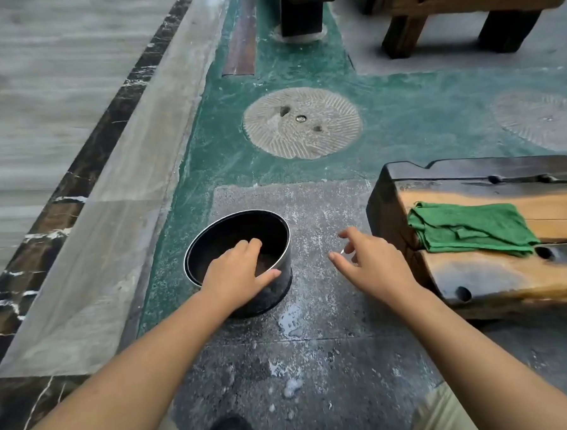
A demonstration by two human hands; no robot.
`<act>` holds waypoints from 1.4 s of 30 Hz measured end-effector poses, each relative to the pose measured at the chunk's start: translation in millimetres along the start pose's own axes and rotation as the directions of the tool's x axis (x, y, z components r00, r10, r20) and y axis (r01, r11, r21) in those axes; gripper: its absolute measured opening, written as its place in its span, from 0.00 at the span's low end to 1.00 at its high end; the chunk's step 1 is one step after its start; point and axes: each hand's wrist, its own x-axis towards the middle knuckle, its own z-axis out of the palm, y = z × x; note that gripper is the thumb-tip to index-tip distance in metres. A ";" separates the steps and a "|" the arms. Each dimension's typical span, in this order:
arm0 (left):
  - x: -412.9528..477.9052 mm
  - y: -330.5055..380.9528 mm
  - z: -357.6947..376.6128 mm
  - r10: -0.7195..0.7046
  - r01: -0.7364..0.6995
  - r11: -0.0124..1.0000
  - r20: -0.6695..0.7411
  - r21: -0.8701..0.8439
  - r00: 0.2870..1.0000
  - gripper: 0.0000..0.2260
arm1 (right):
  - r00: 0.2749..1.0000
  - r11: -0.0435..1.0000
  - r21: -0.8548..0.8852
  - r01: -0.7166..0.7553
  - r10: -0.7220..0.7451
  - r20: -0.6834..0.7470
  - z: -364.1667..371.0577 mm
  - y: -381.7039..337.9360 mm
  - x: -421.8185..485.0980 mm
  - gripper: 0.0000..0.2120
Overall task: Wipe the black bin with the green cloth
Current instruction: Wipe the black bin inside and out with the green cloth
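We are gripping the near rim of the black bin [240, 232] at lower centre with our left hand [237, 276], fingers inside, thumb outside. Our right hand [373, 262] is hovering with fingers spread, holding nothing, over bare wet floor [316, 361] between bin and wooden bench [476, 280]. The green cloth [470, 226] is lying folded near the bench's left edge at right.

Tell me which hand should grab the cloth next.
The right hand, probably. It is open and empty, nearest the cloth on the bench. The left hand already grips the bin rim.
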 end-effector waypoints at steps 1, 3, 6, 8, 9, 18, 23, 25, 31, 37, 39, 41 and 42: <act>-0.4 -1.9 -0.5 -0.004 0.004 1.000 0.009 0.006 1.000 0.28 | 1.000 1.000 0.014 0.016 -0.016 -0.019 -1.5 2.0 -0.3 0.23; -1.1 -6.3 4.0 -0.014 0.014 1.000 0.017 -0.015 1.000 0.27 | 0.997 0.998 0.035 0.045 -0.043 -0.066 -8.0 3.1 -2.4 0.22; -3.3 -12.5 14.9 -0.037 0.039 0.998 0.062 -0.040 0.997 0.26 | 0.993 0.999 0.044 0.024 -0.019 -0.116 -21.6 8.0 -9.5 0.21; -4.4 -14.2 23.5 -0.033 0.037 0.998 0.070 -0.059 0.997 0.26 | 0.989 0.999 0.039 -0.009 0.014 -0.148 -31.8 17.0 -17.0 0.20; -4.9 -13.9 24.7 -0.029 0.033 0.997 0.066 -0.067 0.997 0.25 | 0.985 0.999 0.033 -0.027 0.032 -0.167 -37.5 22.6 -20.4 0.20; 29.5 39.2 9.7 0.106 -0.121 0.973 -0.084 -0.197 0.991 0.18 | 0.940 0.972 -0.063 -0.225 0.199 -0.277 -66.1 72.5 -42.1 0.24; 35.8 36.6 30.6 0.078 -0.078 0.990 -0.010 -0.118 0.997 0.18 | 0.918 0.912 -0.170 -0.373 0.336 -0.213 -68.0 86.8 -38.5 0.37; 36.0 30.4 40.8 0.034 -0.029 0.996 0.060 -0.084 0.998 0.20 | 0.910 0.905 -0.154 -0.396 0.364 -0.201 -63.9 87.3 -35.4 0.40; 25.4 9.6 65.6 0.029 -0.042 0.997 0.208 0.059 0.978 0.16 | 0.889 0.862 -0.225 -0.454 0.420 -0.185 -47.6 89.7 -26.1 0.48; 28.3 1.4 72.8 0.025 -0.034 0.998 0.156 0.056 0.987 0.11 | 0.876 0.844 -0.267 -0.465 0.395 -0.277 -30.7 79.7 -20.9 0.41; 29.2 1.9 73.1 0.027 -0.036 0.998 0.145 0.060 0.989 0.09 | 0.863 0.863 -0.223 -0.453 0.362 -0.352 -27.2 76.6 -22.0 0.34; 30.2 1.2 72.7 0.030 -0.041 0.996 0.145 0.075 0.989 0.05 | 0.861 0.876 -0.210 -0.434 0.336 -0.382 -22.4 72.9 -23.2 0.29; 31.0 0.9 72.4 0.037 -0.051 0.995 0.150 0.088 0.988 0.03 | 0.863 0.880 -0.205 -0.428 0.331 -0.381 -21.1 71.8 -23.9 0.27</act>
